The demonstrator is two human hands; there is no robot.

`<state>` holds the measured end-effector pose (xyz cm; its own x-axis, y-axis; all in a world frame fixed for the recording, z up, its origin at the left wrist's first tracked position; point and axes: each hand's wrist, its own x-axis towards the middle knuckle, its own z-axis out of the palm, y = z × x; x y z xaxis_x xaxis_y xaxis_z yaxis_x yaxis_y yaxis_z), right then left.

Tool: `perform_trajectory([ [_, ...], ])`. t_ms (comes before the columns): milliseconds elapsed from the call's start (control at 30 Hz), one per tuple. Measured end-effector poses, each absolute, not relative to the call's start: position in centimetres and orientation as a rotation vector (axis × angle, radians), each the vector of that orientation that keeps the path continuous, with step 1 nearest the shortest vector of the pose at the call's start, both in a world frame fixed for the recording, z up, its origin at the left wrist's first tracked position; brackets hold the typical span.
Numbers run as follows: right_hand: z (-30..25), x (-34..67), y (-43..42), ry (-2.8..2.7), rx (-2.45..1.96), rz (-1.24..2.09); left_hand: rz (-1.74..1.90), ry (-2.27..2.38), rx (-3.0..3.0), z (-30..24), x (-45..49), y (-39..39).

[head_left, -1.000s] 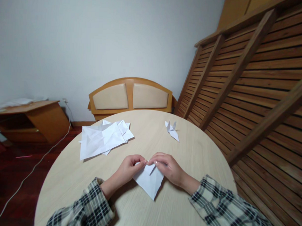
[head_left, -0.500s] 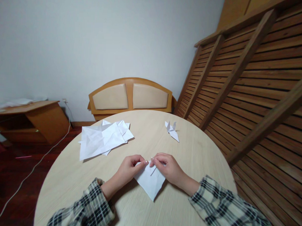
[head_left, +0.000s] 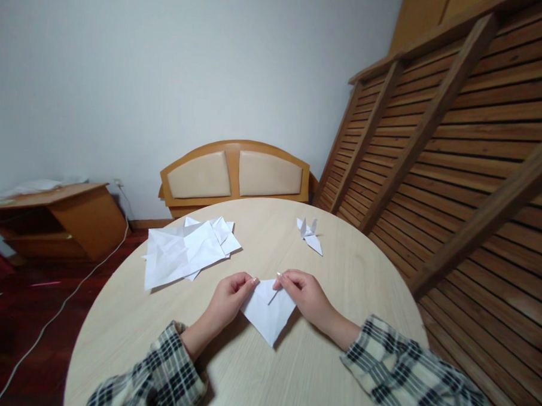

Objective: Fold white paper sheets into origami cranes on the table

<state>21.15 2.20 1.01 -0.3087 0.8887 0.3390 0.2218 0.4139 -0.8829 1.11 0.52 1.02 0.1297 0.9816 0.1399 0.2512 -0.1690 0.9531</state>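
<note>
A white sheet of folded paper (head_left: 266, 313) lies on the round light-wood table (head_left: 326, 373), pointing toward me. My left hand (head_left: 228, 300) pinches its upper left corner with curled fingers. My right hand (head_left: 305, 297) pinches the upper right corner. A narrow flap of the paper stands up between the two hands. Both sleeves are plaid.
A loose pile of creased white sheets (head_left: 185, 250) lies at the table's far left. A small folded paper crane (head_left: 309, 233) sits at the far right. Beyond the table stand a padded wooden chair back (head_left: 234, 174), a slatted wooden frame (head_left: 457, 145) at right, and a low cabinet (head_left: 50, 217) at left.
My hands have drawn slightly apart along the paper's top edge, and the paper has shifted a little away from me. The top now shows a raised flap.
</note>
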Motion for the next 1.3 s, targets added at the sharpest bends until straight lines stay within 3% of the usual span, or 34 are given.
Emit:
perform_trajectory([
  [467,0.64,21.25,2.94,-1.584,-1.047,1.119,0.997,1.059,1.649,0.90,1.17,-0.10],
  [967,0.72,20.97,2.11,-1.719,-0.832,1.339,1.148,1.287,1.560,1.28,1.14,0.48],
  [1300,0.77,21.07,2.24,-1.781,-0.899,1.191,1.182,1.218,1.435,1.05,1.30,0.45],
])
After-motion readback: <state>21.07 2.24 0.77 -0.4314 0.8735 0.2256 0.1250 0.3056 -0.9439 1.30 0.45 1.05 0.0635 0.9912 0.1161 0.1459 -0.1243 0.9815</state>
